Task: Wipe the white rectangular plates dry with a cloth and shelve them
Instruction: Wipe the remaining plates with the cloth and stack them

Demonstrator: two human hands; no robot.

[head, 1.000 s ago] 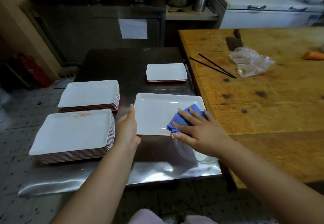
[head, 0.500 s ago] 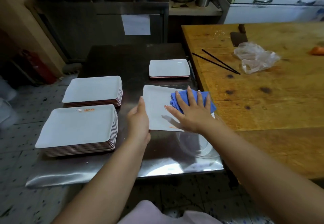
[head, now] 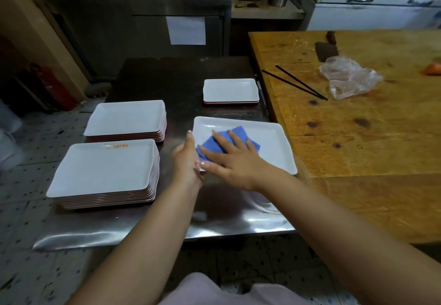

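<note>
A white rectangular plate (head: 269,137) lies on the steel table (head: 214,223), near its right side. My right hand (head: 229,159) presses a folded blue cloth (head: 241,135) flat onto the plate's left half, fingers straight and spread. My left hand (head: 187,159) holds the plate's left edge, thumb along the rim. Two tall stacks of white plates stand to the left: a near stack (head: 102,173) and a far stack (head: 126,118). A short stack of smaller white plates (head: 230,90) sits behind the plate being wiped.
A large wooden table (head: 370,137) adjoins on the right, holding black chopsticks (head: 296,85), a cleaver (head: 325,49) and a crumpled clear plastic bag (head: 348,78). A glass lid (head: 265,203) lies under my right wrist. Dark steel cabinets stand behind.
My right hand has slid the blue cloth from the plate's right side across to its left half. My left hand has stayed at the plate's left edge.
</note>
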